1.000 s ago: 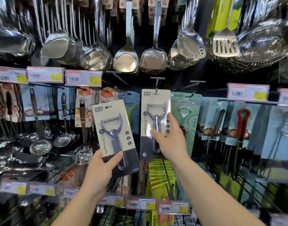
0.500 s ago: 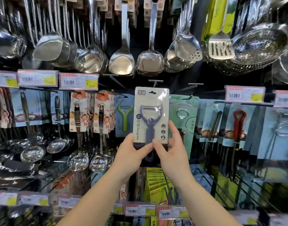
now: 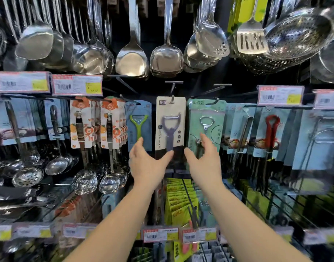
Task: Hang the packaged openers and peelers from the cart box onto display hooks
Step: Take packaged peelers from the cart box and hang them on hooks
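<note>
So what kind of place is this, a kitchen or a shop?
Most likely a shop's kitchenware aisle. Barcoded price tags run along the racks, a carded peeler hangs from a display hook, and rows of steel spatulas hang above.

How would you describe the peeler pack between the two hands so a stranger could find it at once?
Under the row of hanging steel spatulas, find the hooks of carded tools. The beige card holding a grey Y-shaped peeler hangs there, between a blue card with a green peeler and a mint card with a metal bottle opener. No other card is beige.
</note>
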A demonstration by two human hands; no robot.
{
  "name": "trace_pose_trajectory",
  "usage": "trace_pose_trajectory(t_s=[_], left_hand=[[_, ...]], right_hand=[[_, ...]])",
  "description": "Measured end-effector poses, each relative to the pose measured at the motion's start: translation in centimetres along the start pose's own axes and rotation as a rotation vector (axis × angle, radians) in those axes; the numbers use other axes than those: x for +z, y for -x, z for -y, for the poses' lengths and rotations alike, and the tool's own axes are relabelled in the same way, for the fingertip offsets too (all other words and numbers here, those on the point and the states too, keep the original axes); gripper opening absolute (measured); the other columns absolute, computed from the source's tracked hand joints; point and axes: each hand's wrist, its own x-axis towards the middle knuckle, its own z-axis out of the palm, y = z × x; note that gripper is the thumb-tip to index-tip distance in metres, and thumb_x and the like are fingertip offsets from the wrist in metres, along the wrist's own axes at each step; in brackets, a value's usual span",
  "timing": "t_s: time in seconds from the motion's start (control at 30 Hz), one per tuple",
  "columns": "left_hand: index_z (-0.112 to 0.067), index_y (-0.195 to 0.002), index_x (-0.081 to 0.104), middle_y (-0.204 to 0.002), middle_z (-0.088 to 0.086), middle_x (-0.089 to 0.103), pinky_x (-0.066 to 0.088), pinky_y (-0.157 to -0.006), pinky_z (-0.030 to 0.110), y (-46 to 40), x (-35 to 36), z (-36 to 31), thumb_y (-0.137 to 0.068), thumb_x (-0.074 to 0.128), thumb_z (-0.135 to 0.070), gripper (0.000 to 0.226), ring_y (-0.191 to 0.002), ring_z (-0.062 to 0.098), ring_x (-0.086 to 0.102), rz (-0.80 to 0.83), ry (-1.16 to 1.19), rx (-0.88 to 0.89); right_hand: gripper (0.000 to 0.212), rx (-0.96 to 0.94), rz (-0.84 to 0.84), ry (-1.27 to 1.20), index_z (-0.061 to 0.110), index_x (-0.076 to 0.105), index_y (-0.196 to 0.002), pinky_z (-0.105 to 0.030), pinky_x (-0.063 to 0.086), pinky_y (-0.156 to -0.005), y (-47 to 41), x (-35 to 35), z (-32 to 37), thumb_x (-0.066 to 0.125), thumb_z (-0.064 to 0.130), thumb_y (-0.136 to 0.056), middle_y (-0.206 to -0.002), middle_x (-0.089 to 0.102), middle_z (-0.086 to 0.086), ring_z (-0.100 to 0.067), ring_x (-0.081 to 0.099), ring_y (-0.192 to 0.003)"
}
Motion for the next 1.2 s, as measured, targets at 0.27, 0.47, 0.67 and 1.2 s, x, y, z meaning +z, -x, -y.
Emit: trace_pose_trajectory(t_s=[0.27, 0.47, 0.67, 1.2], left_hand=[[-0.019, -0.142, 0.046, -0.153, 0.011, 0.036, 0.018, -0.117, 0.048, 7.6, 8.9, -3.3, -0.086, 0.067, -0.044, 0.065, -0.142, 0.030, 0.027, 0.074, -0.172, 0.445], [-0.028, -0.147, 0.037, -0.157, 0.004, 0.030, 0.018, -0.118, 0.048, 16.7, 19.0, -10.0, -0.090, 0.054, -0.056, 0.066, -0.144, 0.029, 0.024, 0.453, -0.295, 0.626], [-0.029, -0.146, 0.037, -0.157, 0.005, 0.030, 0.020, -0.119, 0.048, 30.5, 30.2, -19.1, -0.089, 0.051, -0.059, 0.066, -0.145, 0.030, 0.024, 0.718, -0.293, 0.770], [-0.030, -0.146, 0.036, -0.156, 0.006, 0.030, 0.022, -0.117, 0.049, 58.7, 52.3, -32.3, -0.088, 0.050, -0.064, 0.068, -0.144, 0.031, 0.024, 1.167, -0.229, 0.996]], right_hand=[[0.059, 0.113, -0.153, 0.243, 0.028, 0.039, -0.144, -0.044, 0.037, -0.109, 1.8, -10.8, -7.9, 0.062, 0.037, -0.091, -0.142, 0.045, -0.001, -0.022, 0.040, -0.133], [0.058, 0.214, -0.254, 0.458, 0.025, 0.040, -0.144, -0.041, 0.039, -0.105, 3.9, -25.3, -14.3, 0.060, 0.039, -0.092, -0.138, 0.049, -0.004, -0.026, 0.041, -0.130], [0.056, 0.357, -0.362, 0.644, 0.026, 0.042, -0.143, -0.041, 0.041, -0.101, 7.5, -43.5, -20.0, 0.057, 0.043, -0.092, -0.133, 0.051, -0.006, -0.027, 0.044, -0.124], [0.059, 0.692, -0.610, 0.820, 0.024, 0.044, -0.142, -0.039, 0.041, -0.101, 17.0, -74.9, -31.6, 0.061, 0.045, -0.090, -0.137, 0.052, -0.007, -0.028, 0.045, -0.128]])
